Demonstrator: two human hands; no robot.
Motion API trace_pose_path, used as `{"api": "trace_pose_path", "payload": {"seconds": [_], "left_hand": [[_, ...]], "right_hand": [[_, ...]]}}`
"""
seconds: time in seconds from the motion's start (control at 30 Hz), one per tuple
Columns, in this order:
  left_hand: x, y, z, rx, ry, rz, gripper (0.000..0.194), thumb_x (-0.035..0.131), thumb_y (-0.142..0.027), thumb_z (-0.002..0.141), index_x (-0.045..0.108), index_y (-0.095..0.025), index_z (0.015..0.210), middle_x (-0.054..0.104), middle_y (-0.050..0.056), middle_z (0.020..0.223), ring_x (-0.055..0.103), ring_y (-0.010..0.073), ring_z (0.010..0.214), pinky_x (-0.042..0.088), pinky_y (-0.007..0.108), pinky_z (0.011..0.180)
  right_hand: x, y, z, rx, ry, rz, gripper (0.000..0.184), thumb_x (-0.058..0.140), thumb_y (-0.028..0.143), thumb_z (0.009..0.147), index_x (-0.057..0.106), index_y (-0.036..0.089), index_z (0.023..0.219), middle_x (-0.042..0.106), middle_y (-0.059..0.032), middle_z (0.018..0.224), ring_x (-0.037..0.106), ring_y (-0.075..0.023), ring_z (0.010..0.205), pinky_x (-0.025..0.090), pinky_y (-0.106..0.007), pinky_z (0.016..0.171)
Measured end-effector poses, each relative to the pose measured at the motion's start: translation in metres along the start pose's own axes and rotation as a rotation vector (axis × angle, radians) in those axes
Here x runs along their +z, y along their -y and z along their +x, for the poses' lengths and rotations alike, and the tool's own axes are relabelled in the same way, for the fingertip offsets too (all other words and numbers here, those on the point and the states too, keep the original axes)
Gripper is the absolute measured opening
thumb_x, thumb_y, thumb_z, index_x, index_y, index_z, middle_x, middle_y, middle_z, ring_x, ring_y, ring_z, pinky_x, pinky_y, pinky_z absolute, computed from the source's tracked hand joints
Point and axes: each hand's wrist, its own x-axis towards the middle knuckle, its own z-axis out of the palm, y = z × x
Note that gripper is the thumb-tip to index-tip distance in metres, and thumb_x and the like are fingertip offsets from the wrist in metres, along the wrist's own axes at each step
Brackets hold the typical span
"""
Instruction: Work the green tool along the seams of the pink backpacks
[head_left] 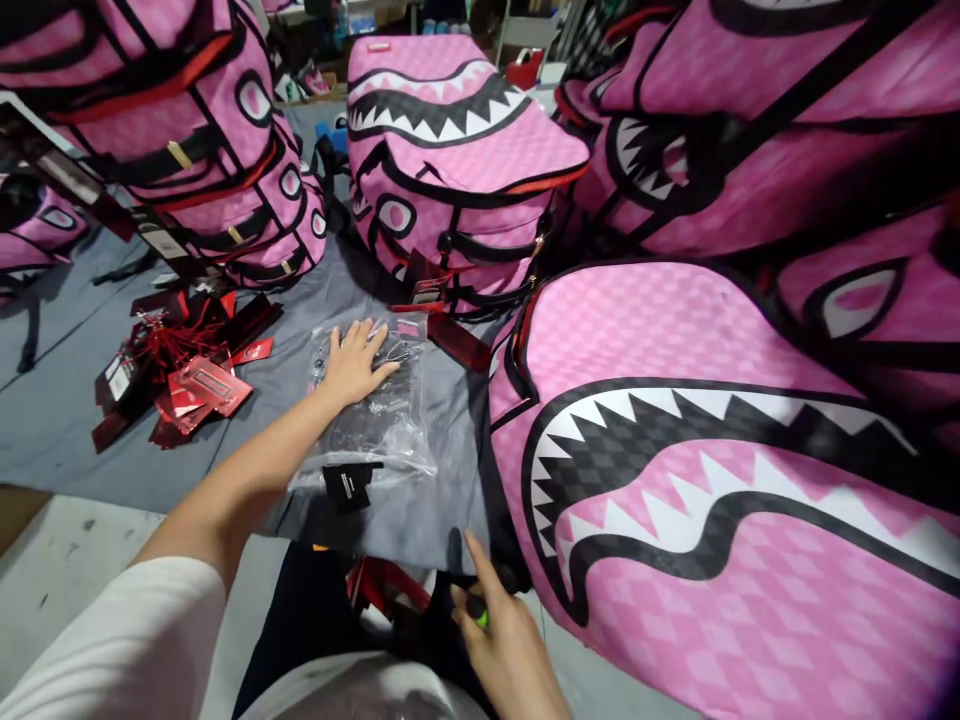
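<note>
On the grey cloth (pixel 457 490), near the front edge: see-through plastic bag (pixel 405 435), lying flat, with thin dark items inside. Left hand (pixel 351 370) open, palm down on the upper part of the bag, fingers spread; no grip seen. Right hand (pixel 510 640) partly closed around a small green-and-black item (pixel 477 608), index finger extended, below the cloth's front edge and apart from the bag. Black label (pixel 349 485) at the bag's lower edge. Heap of red and black tags (pixel 202 385) left of the bag; large pink backpack (pixel 637 330) to the right. Step in hand, as judged: steadying or flattening of the bag. For any lift, need judged: curled fingers at the plastic's edge.
</note>
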Motion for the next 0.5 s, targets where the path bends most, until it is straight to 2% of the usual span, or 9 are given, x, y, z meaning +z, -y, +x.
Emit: {"api": "trace_pose_path", "payload": {"seconds": [0.1,0.13,0.2,0.23,0.3,0.33,0.37,0.43,0.5], "left_hand": [[-0.031,0.009,-0.01,-0.055,0.071,-0.111,0.081,0.049,-0.059,0.099,0.018,-0.019,0.164,0.011,0.019,0.17,0.009,0.0368,0.159,0.009,0.063,0.126],[-0.041,0.009,-0.025,-0.037,0.081,-0.152,0.089,0.051,-0.063,0.097,0.012,-0.02,0.164,0.005,0.02,0.171,0.004,0.0375,0.159,0.009,0.064,0.126],[-0.05,0.007,-0.075,0.088,0.076,-0.194,0.11,0.057,-0.077,0.086,0.002,-0.025,0.165,-0.005,0.018,0.171,-0.003,0.0393,0.158,0.01,0.066,0.125],[-0.046,0.007,-0.105,0.17,0.078,-0.189,0.118,0.06,-0.083,0.079,-0.001,-0.027,0.164,-0.004,0.017,0.171,-0.002,0.0404,0.158,0.012,0.067,0.125],[-0.022,0.01,-0.164,0.276,0.045,-0.12,0.128,0.062,-0.088,0.071,-0.001,-0.027,0.164,-0.003,0.019,0.171,-0.001,0.0443,0.158,0.016,0.071,0.122],[-0.005,0.013,-0.187,0.278,0.003,-0.081,0.125,0.063,-0.086,0.073,0.002,-0.027,0.164,0.0,0.02,0.171,0.003,0.0454,0.157,0.02,0.071,0.121],[0.012,0.016,-0.203,0.235,-0.035,-0.043,0.112,0.063,-0.077,0.082,0.006,-0.026,0.165,0.004,0.021,0.171,0.006,0.0447,0.157,0.023,0.07,0.121],[0.041,0.023,-0.212,0.136,-0.106,-0.011,0.086,0.059,-0.06,0.094,0.022,-0.025,0.163,0.012,0.021,0.17,0.016,0.0427,0.157,0.028,0.064,0.121],[0.053,0.028,-0.196,0.042,-0.164,-0.011,0.072,0.056,-0.052,0.097,0.033,-0.023,0.16,0.019,0.021,0.169,0.024,0.0411,0.154,0.029,0.06,0.121]], "right_hand": [[0.017,0.042,0.028,-0.026,-0.023,0.122,0.089,0.054,0.029,0.091,0.01,0.013,0.166,0.074,-0.006,0.091,0.072,-0.0239,0.08,0.055,-0.033,0.078],[0.023,0.055,0.041,-0.015,-0.041,0.149,0.097,0.059,0.03,0.089,0.003,0.011,0.166,0.074,-0.0064,0.094,0.072,-0.0248,0.083,0.055,-0.034,0.08],[0.029,0.076,0.069,0.018,-0.045,0.222,0.108,0.066,0.031,0.087,-0.004,0.008,0.165,0.073,-0.0088,0.098,0.071,-0.0248,0.083,0.056,-0.035,0.08],[0.03,0.084,0.082,0.035,-0.036,0.259,0.109,0.067,0.032,0.087,-0.005,0.007,0.165,0.072,-0.0106,0.102,0.071,-0.0237,0.081,0.056,-0.034,0.078],[0.029,0.092,0.105,0.058,-0.003,0.313,0.106,0.067,0.031,0.089,-0.003,0.009,0.166,0.071,-0.0128,0.105,0.069,-0.0197,0.071,0.056,-0.031,0.072],[0.028,0.094,0.115,0.063,0.018,0.324,0.102,0.066,0.03,0.091,-0.001,0.01,0.166,0.071,-0.0122,0.104,0.068,-0.0177,0.066,0.056,-0.03,0.07],[0.027,0.097,0.123,0.064,0.042,0.323,0.099,0.064,0.028,0.092,0.001,0.013,0.166,0.072,-0.0101,0.099,0.066,-0.0161,0.061,0.056,-0.029,0.067],[0.024,0.106,0.141,0.051,0.094,0.292,0.095,0.062,0.026,0.094,0.003,0.017,0.167,0.072,-0.004,0.086,0.064,-0.0143,0.054,0.055,-0.027,0.063],[0.021,0.124,0.162,0.019,0.126,0.211,0.093,0.063,0.026,0.093,0.007,0.019,0.166,0.071,0.0002,0.079,0.064,-0.0141,0.053,0.054,-0.025,0.062]]}}
